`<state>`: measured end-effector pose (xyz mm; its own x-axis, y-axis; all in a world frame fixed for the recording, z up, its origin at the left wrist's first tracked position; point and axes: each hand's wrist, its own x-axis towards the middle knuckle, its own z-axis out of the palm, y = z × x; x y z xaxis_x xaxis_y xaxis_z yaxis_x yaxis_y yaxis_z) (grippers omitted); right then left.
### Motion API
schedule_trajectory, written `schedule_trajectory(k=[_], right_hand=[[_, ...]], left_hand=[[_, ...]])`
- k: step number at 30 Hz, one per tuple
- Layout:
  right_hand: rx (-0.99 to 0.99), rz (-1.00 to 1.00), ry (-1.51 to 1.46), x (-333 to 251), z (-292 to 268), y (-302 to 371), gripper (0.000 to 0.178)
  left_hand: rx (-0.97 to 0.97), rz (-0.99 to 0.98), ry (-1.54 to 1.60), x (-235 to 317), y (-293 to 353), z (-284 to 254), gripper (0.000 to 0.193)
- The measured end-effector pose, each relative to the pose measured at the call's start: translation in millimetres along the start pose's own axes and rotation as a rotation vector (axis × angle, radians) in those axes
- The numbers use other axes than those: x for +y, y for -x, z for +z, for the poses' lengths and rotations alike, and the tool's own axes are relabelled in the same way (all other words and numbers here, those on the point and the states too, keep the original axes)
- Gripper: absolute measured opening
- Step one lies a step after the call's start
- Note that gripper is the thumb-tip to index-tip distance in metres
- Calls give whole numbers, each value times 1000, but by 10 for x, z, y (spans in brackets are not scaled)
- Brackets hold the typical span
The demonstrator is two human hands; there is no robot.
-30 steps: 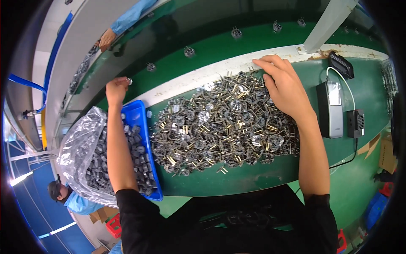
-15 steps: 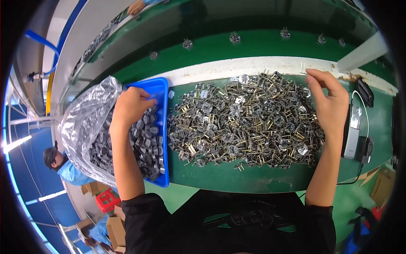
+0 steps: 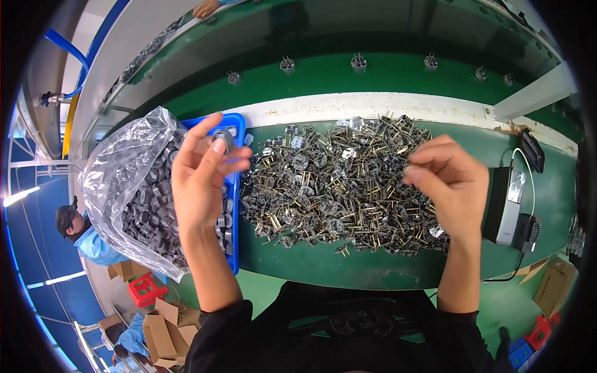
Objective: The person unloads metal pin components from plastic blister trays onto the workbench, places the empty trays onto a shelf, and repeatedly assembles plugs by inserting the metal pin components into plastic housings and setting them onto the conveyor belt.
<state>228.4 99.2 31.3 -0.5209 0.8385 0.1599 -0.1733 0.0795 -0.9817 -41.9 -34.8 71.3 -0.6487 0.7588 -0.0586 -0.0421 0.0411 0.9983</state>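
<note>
My left hand is raised over the blue bin, pinching a small grey round plastic housing between thumb and fingers. Under it, many similar grey housings fill a clear plastic bag lying in the bin. My right hand hovers above the right side of a heap of small metal-and-black parts with brass pins. Its thumb and forefinger are closed together; whatever is between them is too small to make out.
Beyond a white rail runs a green belt carrying several spaced round parts. A white post rises at the far right. Right of the heap are a silver box and a black adapter with cables. Another person's hand shows far left.
My left hand has come up out of the bin with a grey housing. My right hand has moved left and nearer to me, from the rail to over the heap. Belt parts have shifted right.
</note>
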Motion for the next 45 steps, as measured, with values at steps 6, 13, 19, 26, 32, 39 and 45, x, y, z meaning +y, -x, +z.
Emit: schedule_trajectory(k=[6,13,19,26,32,39,45], right_hand=[[-17,-225,328,20,208,24,18],[-112,-424,363,-35,280,22,18],[-126,-484,383,-56,316,76,19],[-89,-561,454,65,368,92,18],[-43,-316,767,69,76,-77,24],[-38,-51,1173,157,-502,-139,22],[-115,32,1077,185,-361,-213,22]], left_hand=[[-220,-380,513,-267,345,465,36],[-299,-24,-94,-155,625,766,45],[-381,122,-347,-57,672,839,45],[-350,156,-282,-168,642,894,44],[-156,218,-557,-24,-110,387,15],[67,111,-1357,-636,-1926,-1041,23],[281,540,-1486,-389,-1417,-872,24]])
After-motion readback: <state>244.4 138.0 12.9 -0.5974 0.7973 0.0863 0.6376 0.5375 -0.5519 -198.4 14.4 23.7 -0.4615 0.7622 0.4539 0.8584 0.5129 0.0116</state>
